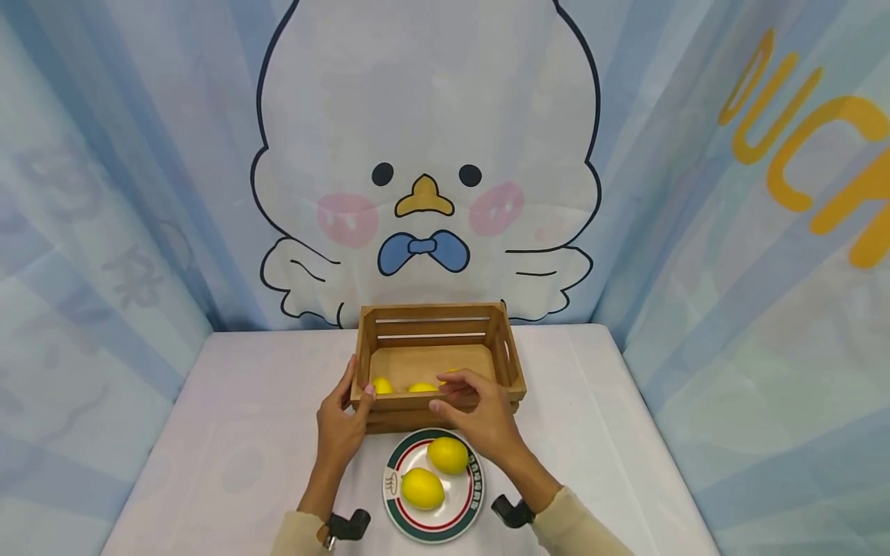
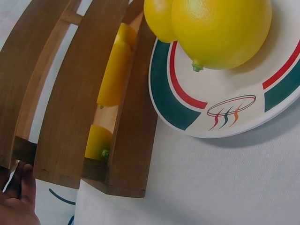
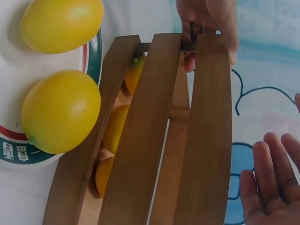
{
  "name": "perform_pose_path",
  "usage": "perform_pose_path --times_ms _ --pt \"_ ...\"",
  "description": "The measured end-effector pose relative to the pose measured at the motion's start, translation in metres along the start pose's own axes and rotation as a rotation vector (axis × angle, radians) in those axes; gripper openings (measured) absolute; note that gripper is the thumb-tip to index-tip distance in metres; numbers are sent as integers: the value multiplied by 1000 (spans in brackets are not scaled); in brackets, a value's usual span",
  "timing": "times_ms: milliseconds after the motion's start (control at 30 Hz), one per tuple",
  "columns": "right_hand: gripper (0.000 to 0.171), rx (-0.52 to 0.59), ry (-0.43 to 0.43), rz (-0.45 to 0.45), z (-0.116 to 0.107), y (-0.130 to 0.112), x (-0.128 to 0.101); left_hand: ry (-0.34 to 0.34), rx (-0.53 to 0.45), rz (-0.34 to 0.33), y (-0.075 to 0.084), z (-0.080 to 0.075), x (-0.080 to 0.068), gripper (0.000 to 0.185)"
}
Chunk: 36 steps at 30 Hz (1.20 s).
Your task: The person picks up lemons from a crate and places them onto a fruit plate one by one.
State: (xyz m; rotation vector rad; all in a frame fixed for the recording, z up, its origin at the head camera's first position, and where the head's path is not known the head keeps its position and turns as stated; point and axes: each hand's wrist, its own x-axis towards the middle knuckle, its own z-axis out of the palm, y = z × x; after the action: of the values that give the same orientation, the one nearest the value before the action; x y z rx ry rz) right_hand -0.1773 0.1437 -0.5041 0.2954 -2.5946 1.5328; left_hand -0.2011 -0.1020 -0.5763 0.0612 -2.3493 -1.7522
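Note:
A slatted wooden crate (image 1: 410, 421) stands toward the back of the table. My left hand (image 1: 339, 428) grips its left end, the thumb over the front rim; the left wrist view shows those fingers (image 2: 28, 187) at the slat's end. Three lemons (image 1: 382, 385) lie inside along the front wall, partly hidden by it. Over the crate's front right rim hovers my right hand (image 1: 490, 421), fingers loosely bent and nothing between them. In front of the crate, a green-and-red rimmed plate (image 1: 431, 535) carries two lemons, a rear one (image 1: 447, 455) and a nearer one (image 1: 422, 489).
A white cloth covers the table (image 1: 591, 463). Behind it hangs a curtain (image 1: 431, 100) printed with a cartoon duck, and more curtain (image 1: 779, 309) closes in the sides. Black wrist mounts (image 1: 512, 511) sit close to the plate on both sides.

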Motion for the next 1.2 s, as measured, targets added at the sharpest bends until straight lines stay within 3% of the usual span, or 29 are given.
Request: perform_pose_path --times_ms 200,733,1200 --pt "41 18 3 -30 -2 -1 6 0 -8 10 0 0 1 66" --pt "39 71 -33 22 -6 -4 21 10 -6 18 0 -1 1 64" --pt "41 128 -203 74 -15 1 34 0 -2 9 0 -1 1 65"
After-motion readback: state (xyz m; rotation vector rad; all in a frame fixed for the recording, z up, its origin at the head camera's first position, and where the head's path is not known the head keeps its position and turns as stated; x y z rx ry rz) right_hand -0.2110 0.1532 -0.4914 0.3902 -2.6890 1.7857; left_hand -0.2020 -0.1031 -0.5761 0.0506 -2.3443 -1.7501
